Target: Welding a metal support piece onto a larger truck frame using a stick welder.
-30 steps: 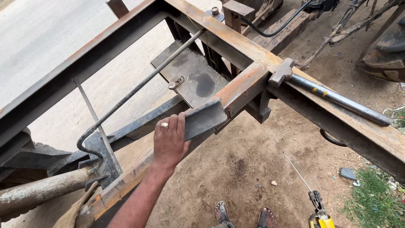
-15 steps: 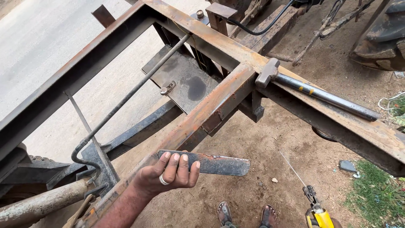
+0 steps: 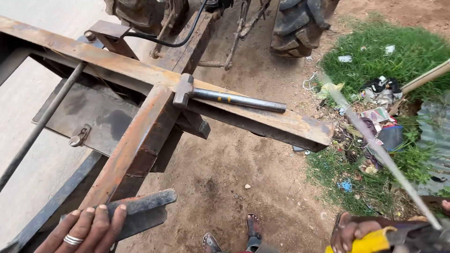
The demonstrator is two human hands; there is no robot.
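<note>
My left hand (image 3: pixel 86 229) grips one end of a short dark piece of steel angle (image 3: pixel 145 208), held beside the lower end of a rusty cross beam (image 3: pixel 140 140). A ring sits on one finger. At the bottom right, my right hand (image 3: pixel 349 232) is closed on a yellow-handled holder (image 3: pixel 370 242). A long thin rod (image 3: pixel 375 145) runs from the holder up and to the left. A steel hammer (image 3: pixel 225 97) lies on the long rusty frame beam (image 3: pixel 290 124), its head at the joint with the cross beam.
A dark steel plate (image 3: pixel 93 112) and a round bar (image 3: pixel 42 122) sit inside the frame on the left. A large tyre (image 3: pixel 300 23) stands at the top. Litter (image 3: pixel 379 112) lies on grass at right. My sandalled feet (image 3: pixel 253 227) stand on bare dirt.
My left hand has pulled the steel angle off the cross beam and lowered it toward me. The view has swung right, bringing my right hand and the yellow holder into sight.
</note>
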